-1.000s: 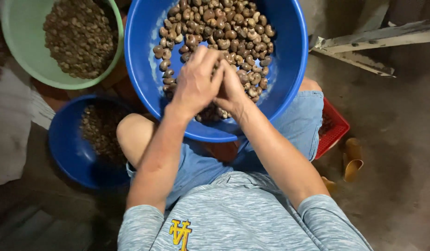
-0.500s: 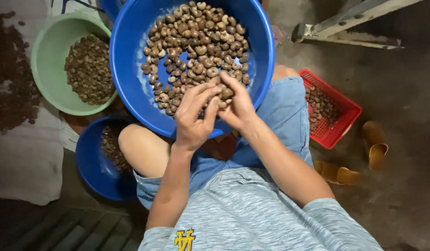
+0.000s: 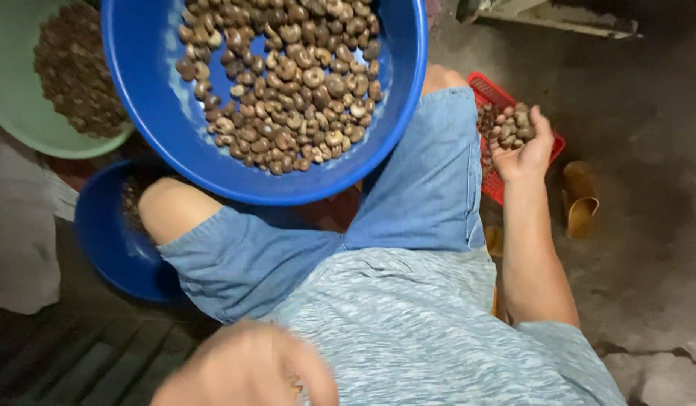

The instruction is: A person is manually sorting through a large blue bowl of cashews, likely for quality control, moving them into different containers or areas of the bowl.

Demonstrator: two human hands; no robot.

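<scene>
A big blue basin [image 3: 145, 113] of brown cashew nuts [image 3: 288, 75] rests on my lap. My right hand [image 3: 522, 146] is held out to the right, palm up, cupping a handful of nuts over a red plastic basket [image 3: 489, 94]. Blurred and very close to the camera, my left hand [image 3: 246, 368] sits at the bottom of the frame in front of my grey shirt. Its fingers look curled, and I cannot tell whether it holds anything.
At the upper left stands a green basin [image 3: 17, 113] of darker nuts. A smaller blue basin [image 3: 107, 240] lies on the floor below my left knee. Tan sandals [image 3: 579, 195] sit on the concrete floor at right. A wooden frame [image 3: 551, 19] is at top right.
Both hands have left the big blue basin. The right hand swung out over the red basket with a handful of nuts. The left hand drew back close to the camera.
</scene>
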